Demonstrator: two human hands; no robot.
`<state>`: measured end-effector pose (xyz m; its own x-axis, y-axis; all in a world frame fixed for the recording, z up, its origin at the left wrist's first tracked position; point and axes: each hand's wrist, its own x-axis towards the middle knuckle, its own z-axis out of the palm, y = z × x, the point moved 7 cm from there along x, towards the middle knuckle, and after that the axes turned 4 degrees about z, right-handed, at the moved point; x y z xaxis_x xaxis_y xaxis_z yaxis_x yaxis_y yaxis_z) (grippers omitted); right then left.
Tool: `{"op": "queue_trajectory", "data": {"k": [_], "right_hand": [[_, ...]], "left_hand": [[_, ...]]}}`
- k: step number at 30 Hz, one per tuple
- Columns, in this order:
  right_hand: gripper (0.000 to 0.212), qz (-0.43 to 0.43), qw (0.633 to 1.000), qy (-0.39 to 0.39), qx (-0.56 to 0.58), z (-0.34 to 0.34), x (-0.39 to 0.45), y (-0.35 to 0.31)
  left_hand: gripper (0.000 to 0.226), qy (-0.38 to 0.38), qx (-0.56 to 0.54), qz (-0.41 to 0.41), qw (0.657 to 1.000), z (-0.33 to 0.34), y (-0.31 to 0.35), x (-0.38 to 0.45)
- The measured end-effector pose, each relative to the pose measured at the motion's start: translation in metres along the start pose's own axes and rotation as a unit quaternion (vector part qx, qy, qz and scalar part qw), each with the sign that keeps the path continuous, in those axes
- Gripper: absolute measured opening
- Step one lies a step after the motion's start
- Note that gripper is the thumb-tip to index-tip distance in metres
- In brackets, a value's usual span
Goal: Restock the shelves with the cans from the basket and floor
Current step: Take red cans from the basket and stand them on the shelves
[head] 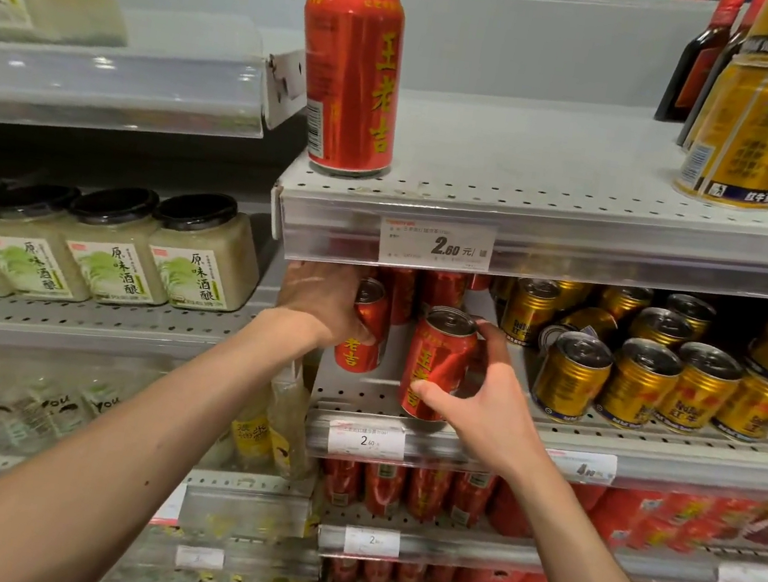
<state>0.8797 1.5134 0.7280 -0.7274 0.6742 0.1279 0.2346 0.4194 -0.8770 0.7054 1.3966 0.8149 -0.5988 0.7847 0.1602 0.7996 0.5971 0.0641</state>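
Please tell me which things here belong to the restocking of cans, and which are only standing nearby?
Part of the job:
- left hand gripping a red can
- right hand holding another red can
- middle shelf
- tall red can, upper shelf

Only nearby:
- gold cans
- rice jars
- price tag

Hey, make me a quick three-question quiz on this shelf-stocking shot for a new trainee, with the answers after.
1. True or false: the left hand holds a gold can.
2. Which shelf bears the lone tall red can? A) the upper shelf B) the middle shelf C) the bottom shelf
3. Fill in: the right hand grips a red can that stands near the ____ edge of the middle shelf.

Key
1. False: it holds a red can.
2. A; the gold cans fill the middle shelf's right part.
3. front
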Motion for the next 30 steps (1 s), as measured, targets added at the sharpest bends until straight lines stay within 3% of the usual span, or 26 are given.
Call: {"op": "queue_trajectory", "data": {"k": [4, 8, 11, 20, 30], "right_hand": [[0.102, -0.006, 1.0, -0.01, -0.01, 0.002, 0.0, -0.002], [0.101, -0.024, 0.999, -0.022, -0.019, 0.009, 0.001, -0.011], [0.101, -0.039, 0.998, -0.04, -0.024, 0.023, 0.004, -0.022], [0.1, -0.039, 0.994, -0.093, -0.049, 0.063, 0.006, -0.039], [0.096, -0.01, 0.996, -0.06, -0.068, 0.068, 0.003, -0.032]], "left_hand": [[0.088, 0.003, -0.037, -0.001, 0.999, -0.005, -0.003, -0.007], [0.06, 0.027, -0.156, 0.039, 0.987, -0.012, -0.02, -0.036], [0.054, 0.067, -0.161, 0.047, 0.984, -0.014, -0.037, -0.064], [0.053, 0.113, -0.147, 0.054, 0.981, -0.012, -0.045, -0.087], [0.056, 0.114, -0.154, 0.046, 0.98, -0.01, -0.049, -0.085]]}}
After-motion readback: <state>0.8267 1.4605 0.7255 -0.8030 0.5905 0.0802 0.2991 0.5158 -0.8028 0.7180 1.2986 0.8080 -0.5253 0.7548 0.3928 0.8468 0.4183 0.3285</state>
